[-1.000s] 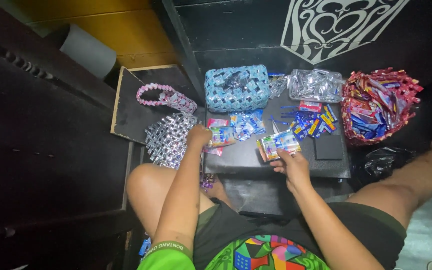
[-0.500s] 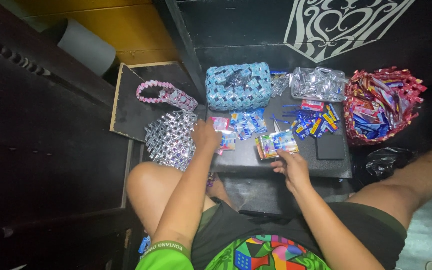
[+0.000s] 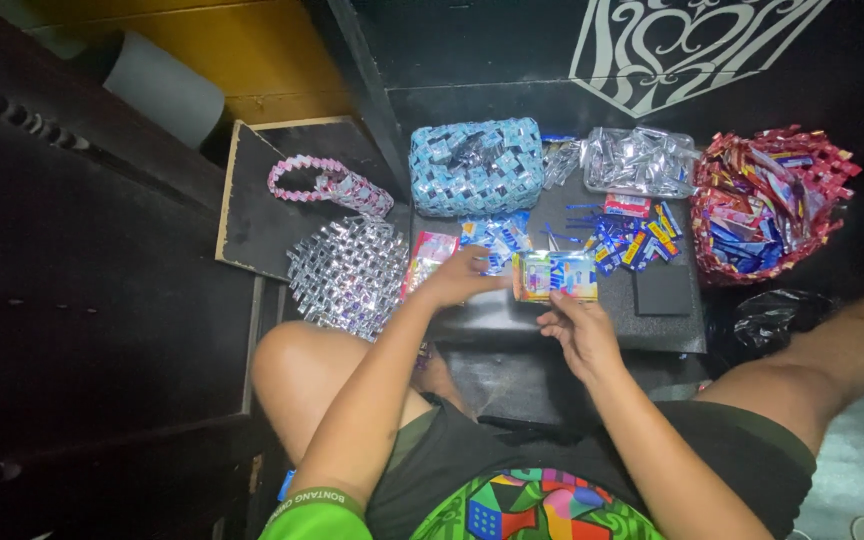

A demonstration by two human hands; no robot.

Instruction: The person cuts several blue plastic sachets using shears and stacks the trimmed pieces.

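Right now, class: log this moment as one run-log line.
left hand: touching blue wrappers | right hand: holding colourful wrapper strip | nearby: blue woven bag, silver woven mat, black table

A woven box (image 3: 476,166) is patterned in light blue and silver. A silver woven mat (image 3: 349,273) is seen beside a pink and white woven handle (image 3: 327,186). The basket (image 3: 767,203) is woven in red, with blue and yellow strips inside. The wrapper strip (image 3: 554,276) held by the hands is coloured yellow, green and blue. The worktop (image 3: 572,315) is black.
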